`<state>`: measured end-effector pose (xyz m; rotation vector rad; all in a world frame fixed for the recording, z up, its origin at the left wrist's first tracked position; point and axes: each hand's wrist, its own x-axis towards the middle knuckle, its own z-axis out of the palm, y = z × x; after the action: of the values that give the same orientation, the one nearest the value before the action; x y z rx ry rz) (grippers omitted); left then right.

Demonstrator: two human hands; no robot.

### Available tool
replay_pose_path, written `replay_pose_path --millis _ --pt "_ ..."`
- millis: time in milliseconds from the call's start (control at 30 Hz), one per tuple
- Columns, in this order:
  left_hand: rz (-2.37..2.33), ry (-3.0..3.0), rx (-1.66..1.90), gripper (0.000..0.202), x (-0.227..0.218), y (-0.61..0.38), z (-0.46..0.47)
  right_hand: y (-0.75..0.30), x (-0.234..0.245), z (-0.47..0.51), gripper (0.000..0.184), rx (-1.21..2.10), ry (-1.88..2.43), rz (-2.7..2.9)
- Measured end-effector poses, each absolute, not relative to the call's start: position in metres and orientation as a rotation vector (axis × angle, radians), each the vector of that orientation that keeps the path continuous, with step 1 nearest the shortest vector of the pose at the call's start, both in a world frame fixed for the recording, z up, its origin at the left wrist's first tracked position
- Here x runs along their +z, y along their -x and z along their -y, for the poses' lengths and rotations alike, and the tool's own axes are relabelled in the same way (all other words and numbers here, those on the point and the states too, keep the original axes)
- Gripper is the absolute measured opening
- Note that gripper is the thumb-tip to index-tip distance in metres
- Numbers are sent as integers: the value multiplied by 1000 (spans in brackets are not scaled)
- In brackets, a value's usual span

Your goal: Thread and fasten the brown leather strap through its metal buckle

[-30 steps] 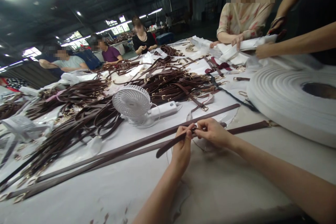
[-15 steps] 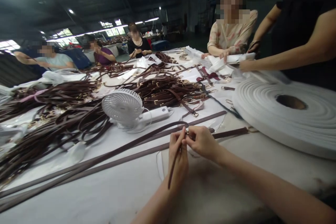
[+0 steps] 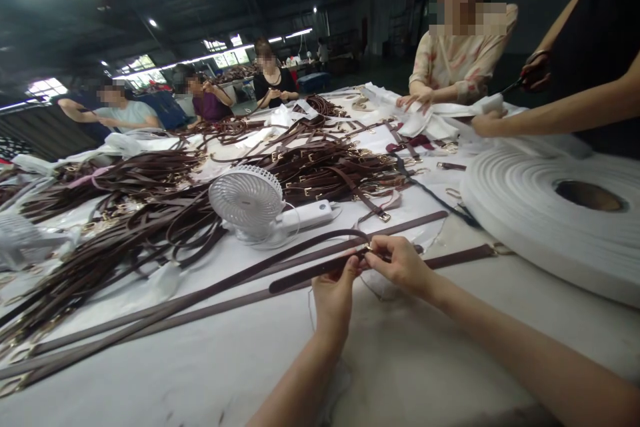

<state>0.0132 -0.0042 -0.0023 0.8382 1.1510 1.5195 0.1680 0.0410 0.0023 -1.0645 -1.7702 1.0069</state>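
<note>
Swung up from hanging, the tail of our dark brown leather strap [image 3: 310,274] now points left across the white-covered table [image 3: 200,373] instead of dangling below our left hand [image 3: 333,307]. That hand and our right hand [image 3: 400,265] both pinch the strap, close together, on either side of a small gold fitting [image 3: 369,248]. So far, we work this one strap; heaps of buckled straps [image 3: 310,173] lie past the white desk fan [image 3: 245,201], and longer straps [image 3: 350,240] stretch just beyond our hands.
</note>
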Motion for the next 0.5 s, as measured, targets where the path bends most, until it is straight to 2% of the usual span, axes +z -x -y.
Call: replay_pose_path --millis 200,300,400,500 --pt "-1190 -923 1580 30 -11 -13 3 -167 7 -38 31 863 1026 1877" --pt "-1185 -1166 1627 21 -10 -9 4 -167 11 -35 32 753 976 1938" --pt "-1228 -1616 1614 12 -5 -2 6 -169 14 -34 31 870 986 1927" --pt "-1226 -1952 1555 15 -1 1 7 -170 15 -35 28 1127 1059 1829"
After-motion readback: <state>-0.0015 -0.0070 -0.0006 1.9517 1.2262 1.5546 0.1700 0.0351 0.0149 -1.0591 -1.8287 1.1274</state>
